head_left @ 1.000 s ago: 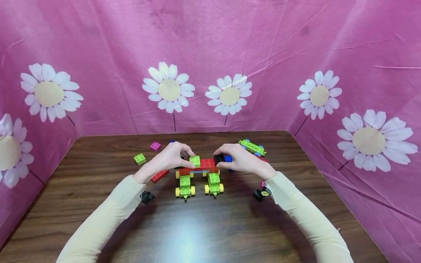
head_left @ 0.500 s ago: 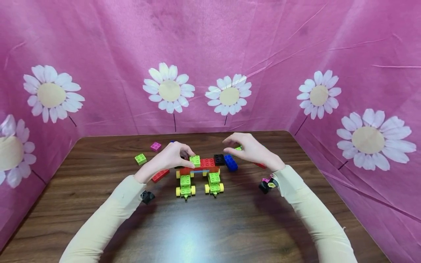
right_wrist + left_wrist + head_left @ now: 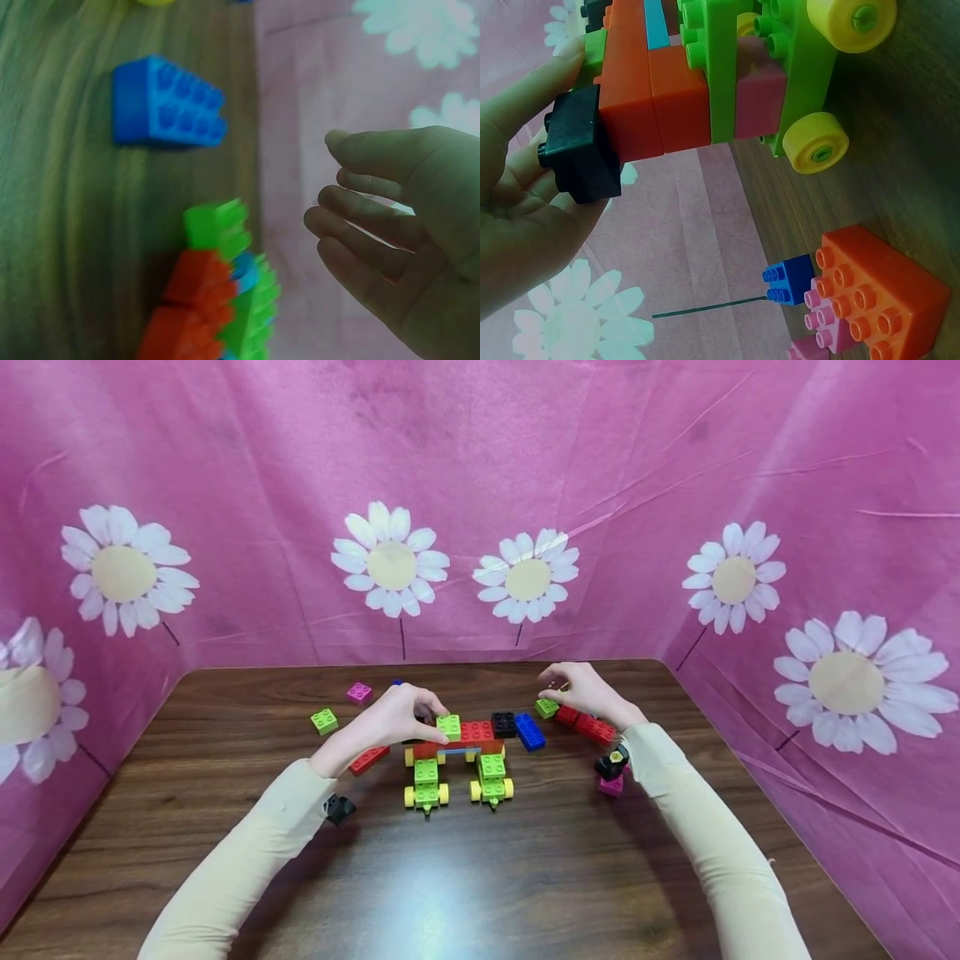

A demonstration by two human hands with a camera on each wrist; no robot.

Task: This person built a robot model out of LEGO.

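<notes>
A build of Duplo-style bricks stands mid-table: red bricks [image 3: 476, 732] bridge lime wheeled bases [image 3: 426, 793] with yellow wheels. My left hand [image 3: 393, 718] pinches a lime brick [image 3: 448, 727] on top of the red layer. One black brick [image 3: 503, 724] sits at the right end; another black brick [image 3: 577, 142] juts from the left end, under my left palm. My right hand [image 3: 585, 689] hovers over a loose lime brick [image 3: 546, 707] at the back right, fingers loosely bent. In the right wrist view, nothing lies between them.
Right of the build lies a blue brick [image 3: 529, 732]. Red bricks [image 3: 594, 728] and a pink brick [image 3: 611, 785] sit farther right. On the left are a lime brick [image 3: 325, 721], a pink brick [image 3: 359, 692] and a red brick [image 3: 368, 760]. Pink flowered cloth [image 3: 480, 460] walls the table.
My right hand has left the black brick at the build's right end and moved right, over the loose lime brick. My left hand keeps its place on the build.
</notes>
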